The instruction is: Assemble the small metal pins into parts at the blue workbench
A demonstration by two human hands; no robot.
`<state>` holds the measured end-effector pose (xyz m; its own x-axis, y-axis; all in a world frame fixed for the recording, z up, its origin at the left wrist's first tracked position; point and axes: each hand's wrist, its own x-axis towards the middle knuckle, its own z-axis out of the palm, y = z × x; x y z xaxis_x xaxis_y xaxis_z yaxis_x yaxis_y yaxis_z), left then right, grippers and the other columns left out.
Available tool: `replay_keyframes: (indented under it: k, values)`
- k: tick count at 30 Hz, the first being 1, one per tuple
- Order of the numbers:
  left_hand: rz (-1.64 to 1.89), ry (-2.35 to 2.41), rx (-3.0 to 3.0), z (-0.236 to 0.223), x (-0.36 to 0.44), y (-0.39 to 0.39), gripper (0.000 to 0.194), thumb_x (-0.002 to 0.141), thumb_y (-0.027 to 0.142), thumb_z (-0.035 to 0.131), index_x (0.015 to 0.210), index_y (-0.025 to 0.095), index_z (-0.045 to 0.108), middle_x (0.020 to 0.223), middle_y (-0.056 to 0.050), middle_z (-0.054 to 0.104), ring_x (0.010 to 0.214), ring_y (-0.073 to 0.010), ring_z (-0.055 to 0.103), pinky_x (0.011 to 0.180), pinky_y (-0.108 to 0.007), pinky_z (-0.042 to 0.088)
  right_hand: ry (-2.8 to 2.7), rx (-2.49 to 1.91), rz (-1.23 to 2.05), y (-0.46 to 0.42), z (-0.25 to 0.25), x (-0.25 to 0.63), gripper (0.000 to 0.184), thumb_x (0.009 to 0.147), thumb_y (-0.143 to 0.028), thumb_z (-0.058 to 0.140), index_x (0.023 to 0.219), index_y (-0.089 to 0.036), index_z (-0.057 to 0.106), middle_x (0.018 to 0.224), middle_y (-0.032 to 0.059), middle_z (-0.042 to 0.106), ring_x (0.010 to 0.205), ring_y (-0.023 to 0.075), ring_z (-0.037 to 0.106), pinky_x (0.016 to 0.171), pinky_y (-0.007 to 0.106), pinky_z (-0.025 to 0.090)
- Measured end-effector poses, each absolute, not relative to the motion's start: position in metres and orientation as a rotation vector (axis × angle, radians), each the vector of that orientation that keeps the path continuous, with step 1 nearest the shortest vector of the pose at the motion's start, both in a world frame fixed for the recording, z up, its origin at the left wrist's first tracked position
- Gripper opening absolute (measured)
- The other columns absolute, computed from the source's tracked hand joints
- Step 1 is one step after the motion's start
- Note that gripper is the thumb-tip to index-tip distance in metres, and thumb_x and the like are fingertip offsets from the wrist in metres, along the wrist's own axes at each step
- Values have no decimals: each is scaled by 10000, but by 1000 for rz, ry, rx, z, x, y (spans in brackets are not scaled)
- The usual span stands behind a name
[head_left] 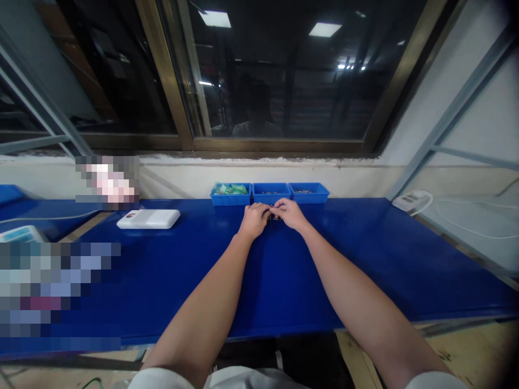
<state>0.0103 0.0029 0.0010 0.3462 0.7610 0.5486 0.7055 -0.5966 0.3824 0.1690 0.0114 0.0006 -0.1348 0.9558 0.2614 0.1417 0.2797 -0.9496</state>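
Observation:
Both my arms reach out over a blue table top. My left hand and my right hand meet just in front of three small blue bins, fingers curled and pinched together. Between the fingertips is a small dark item, too small to name. The left bin holds green pieces. The middle bin and the right bin hold small metal parts that I cannot make out.
A flat white device lies on the table to the left. A white power strip with a cable sits at the far right. A dark window runs along the wall behind the bins. Blurred patches cover the left side.

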Motion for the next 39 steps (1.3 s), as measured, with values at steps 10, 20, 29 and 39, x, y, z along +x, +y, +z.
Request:
replay_keyframes:
  k: [10,20,29,39]
  values:
    - [1138,1451,2435,2,11,4,153,881,241,494,942,203,629,961,-44,673,944,-192,585,852,-331,383,-1457,-1079,896,14,3,178,352,688,-532,639,671,-181,624,633,31,651,530,129,527,525,260,410]
    - [1014,1772,2350,-1,7,4,222,833,174,481,988,208,635,1046,-97,637,1024,-276,557,859,-416,395,-1429,-1557,95,21,7,199,324,767,-398,550,1005,-199,642,1077,104,634,1072,318,465,924,500,340]
    - [1008,1728,2375,1,8,4,291,834,129,416,998,201,645,1034,-75,639,1013,-235,567,879,-362,426,-1586,-1549,-23,22,-4,192,492,736,-313,600,1215,-214,550,1310,139,427,1184,331,370,967,516,329]
    - [1023,1689,2261,-7,6,11,333,761,65,428,989,174,645,1009,-78,638,987,-196,588,906,-295,449,-2151,-1461,156,12,-11,168,322,760,-421,633,964,-176,678,956,103,595,965,235,536,879,353,404]
